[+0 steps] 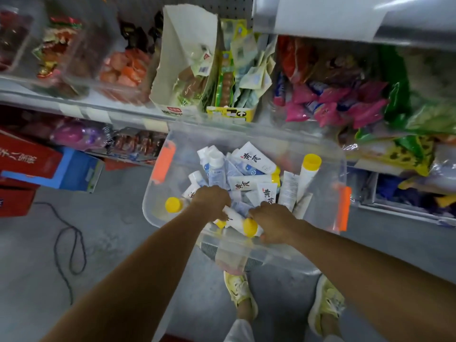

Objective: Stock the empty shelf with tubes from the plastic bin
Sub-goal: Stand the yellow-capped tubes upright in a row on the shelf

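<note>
Left hand [212,201] curls its fingers round a white tube [233,217] in the plastic bin [246,133]; right hand [271,224] grips a yellow-capped tube [250,227]; crowded grips could drop either.

**shelfwatcher:** any readable print in this one?

**binrat:** Barely. The white tubes [256,160] in the plastic bin [153,201] have big black brush characters. The first is 黄, the second maybe 芪, not sure. The red box [24,159] on the left has white Chinese characters, too blurry to read. Same for the red label on the white carton [187,33] and the black print on the yellow carton [229,114].
</note>
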Action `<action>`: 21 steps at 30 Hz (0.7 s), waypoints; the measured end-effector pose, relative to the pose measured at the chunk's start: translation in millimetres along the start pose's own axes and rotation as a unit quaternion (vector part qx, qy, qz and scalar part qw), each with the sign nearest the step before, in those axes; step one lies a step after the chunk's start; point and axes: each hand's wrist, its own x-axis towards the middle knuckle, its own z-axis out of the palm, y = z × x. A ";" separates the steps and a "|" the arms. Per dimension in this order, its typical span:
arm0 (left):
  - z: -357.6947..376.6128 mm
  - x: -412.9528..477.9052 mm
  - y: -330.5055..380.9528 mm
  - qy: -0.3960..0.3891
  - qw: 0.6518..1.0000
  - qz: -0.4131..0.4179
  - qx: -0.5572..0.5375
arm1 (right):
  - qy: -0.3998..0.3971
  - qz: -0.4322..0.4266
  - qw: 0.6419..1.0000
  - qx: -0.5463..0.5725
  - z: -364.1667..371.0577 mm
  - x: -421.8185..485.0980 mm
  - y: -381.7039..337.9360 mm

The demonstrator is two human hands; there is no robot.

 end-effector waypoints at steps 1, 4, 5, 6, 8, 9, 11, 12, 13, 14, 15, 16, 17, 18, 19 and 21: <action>-0.7 -4.3 -2.5 0.003 0.999 -0.011 -0.037 | 0.010 0.016 0.999 0.030 -4.3 -6.1 2.9; -14.5 -26.6 -1.2 0.045 0.987 -0.049 -0.147 | 0.059 0.069 0.983 0.158 -26.6 -30.4 12.5; -22.2 -34.9 1.1 0.063 0.979 -0.064 -0.184 | 0.070 0.091 0.974 0.195 -35.8 -38.9 17.1; -30.0 -43.2 3.5 0.078 0.969 -0.081 -0.221 | 0.088 0.111 0.963 0.229 -46.8 -49.0 20.7; -44.1 -61.6 10.5 0.113 0.938 -0.098 -0.314 | 0.130 0.144 0.934 0.301 -69.7 -67.7 28.4; -50.1 -71.2 14.8 0.126 0.913 -0.099 -0.376 | 0.153 0.160 0.916 0.336 -80.9 -76.9 32.4; -58.9 -88.0 24.0 0.181 0.853 -0.098 -0.479 | 0.199 0.189 0.878 0.392 -104.0 -99.7 39.1; -64.4 -96.1 30.0 0.201 0.829 -0.085 -0.514 | 0.222 0.198 0.862 0.411 -116.3 -112.7 41.8; -74.2 -107.0 38.5 0.218 0.812 -0.078 -0.535 | 0.242 0.200 0.848 0.426 -128.4 -126.0 44.6; -86.5 -120.1 47.1 0.228 0.803 -0.071 -0.546 | 0.257 0.198 0.841 0.433 -142.5 -141.0 45.2; -102.9 -136.0 58.7 0.241 0.792 -0.056 -0.558 | 0.269 0.195 0.838 0.432 -156.9 -156.8 46.1; -117.4 -149.7 68.1 0.259 0.782 -0.047 -0.565 | 0.285 0.195 0.839 0.421 -171.7 -172.9 47.4; -131.7 -161.6 77.2 0.272 0.771 -0.039 -0.574 | 0.303 0.196 0.839 0.408 -186.6 -188.6 49.1; -144.9 -171.6 86.2 0.291 0.760 -0.036 -0.580 | 0.324 0.195 0.835 0.400 -201.3 -205.5 50.7; -157.0 -180.2 95.1 0.310 0.744 -0.039 -0.591 | 0.343 0.193 0.828 0.400 -213.8 -220.4 53.7; -180.9 -196.4 115.7 0.348 0.697 -0.045 -0.625 | 0.371 0.180 0.801 0.433 -236.2 -251.8 58.0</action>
